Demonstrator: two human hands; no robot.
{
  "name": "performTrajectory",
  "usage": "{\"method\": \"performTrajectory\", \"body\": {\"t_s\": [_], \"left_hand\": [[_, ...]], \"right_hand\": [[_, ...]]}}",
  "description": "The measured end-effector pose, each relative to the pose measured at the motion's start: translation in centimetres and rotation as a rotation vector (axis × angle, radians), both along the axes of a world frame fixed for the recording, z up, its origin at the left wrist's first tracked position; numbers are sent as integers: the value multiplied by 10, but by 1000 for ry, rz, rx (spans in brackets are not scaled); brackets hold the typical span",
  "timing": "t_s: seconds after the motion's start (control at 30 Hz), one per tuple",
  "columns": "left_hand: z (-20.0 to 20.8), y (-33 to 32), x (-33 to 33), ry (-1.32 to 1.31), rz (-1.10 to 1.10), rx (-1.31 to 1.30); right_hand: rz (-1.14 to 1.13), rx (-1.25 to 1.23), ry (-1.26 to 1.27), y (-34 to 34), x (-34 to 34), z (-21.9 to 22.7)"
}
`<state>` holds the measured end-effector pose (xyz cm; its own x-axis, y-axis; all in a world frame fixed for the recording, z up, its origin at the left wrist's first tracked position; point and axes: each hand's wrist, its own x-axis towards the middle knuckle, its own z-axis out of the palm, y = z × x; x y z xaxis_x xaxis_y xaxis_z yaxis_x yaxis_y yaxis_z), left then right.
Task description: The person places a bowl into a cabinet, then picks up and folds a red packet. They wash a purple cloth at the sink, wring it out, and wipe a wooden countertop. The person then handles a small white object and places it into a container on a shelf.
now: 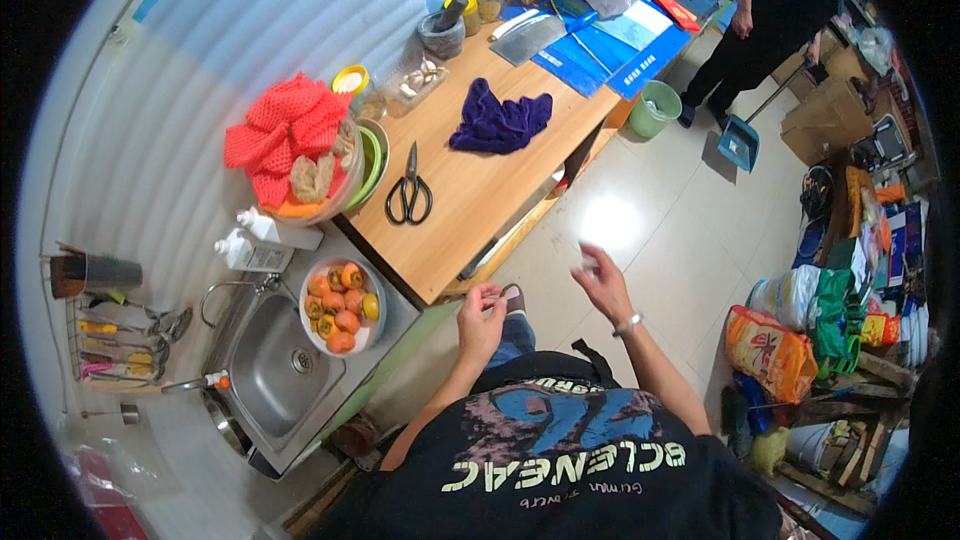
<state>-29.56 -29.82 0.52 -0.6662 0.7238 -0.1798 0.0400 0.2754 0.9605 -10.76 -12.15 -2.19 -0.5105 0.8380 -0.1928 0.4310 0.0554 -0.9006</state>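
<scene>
My left hand (482, 322) is raised in front of my body, near the table's front corner. Its fingers are curled in toward the thumb, and whether anything small sits between them I cannot make out. Over the floor to the right, my right hand (603, 285) hangs in the air with its fingers loosely apart and nothing visible in it. On the wooden table (450, 250) lie black-handled scissors (409, 190) and a crumpled purple cloth (500, 118). Left of my left hand, a white bowl of persimmons (343, 305) stands beside the sink.
A metal sink (285, 370) is at the left, with utensils on the wall. Red netting (285, 140), jars, garlic and a cleaver (527, 37) line the table's back. A person (775, 20) holds a dustpan (739, 143) near a green bin (656, 108). Bags and boxes crowd the right.
</scene>
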Motion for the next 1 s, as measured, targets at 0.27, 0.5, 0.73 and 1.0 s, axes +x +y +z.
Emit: {"method": "performTrajectory", "body": {"t_s": [0.27, 0.5, 0.73, 1.0], "left_hand": [[2, 40, -60, 38, 125, 22], [-2, 61, -65, 3, 300, -92], [3, 138, -28, -48, 465, -16], [-2, 177, -3, 83, 636, -74]], "right_hand": [[378, 728, -245, 183, -247, 54], [575, 852, -306, 237, -348, -5], [701, 886, 42, 247, -302, -21], [830, 692, 35, 321, -150, 15]]}}
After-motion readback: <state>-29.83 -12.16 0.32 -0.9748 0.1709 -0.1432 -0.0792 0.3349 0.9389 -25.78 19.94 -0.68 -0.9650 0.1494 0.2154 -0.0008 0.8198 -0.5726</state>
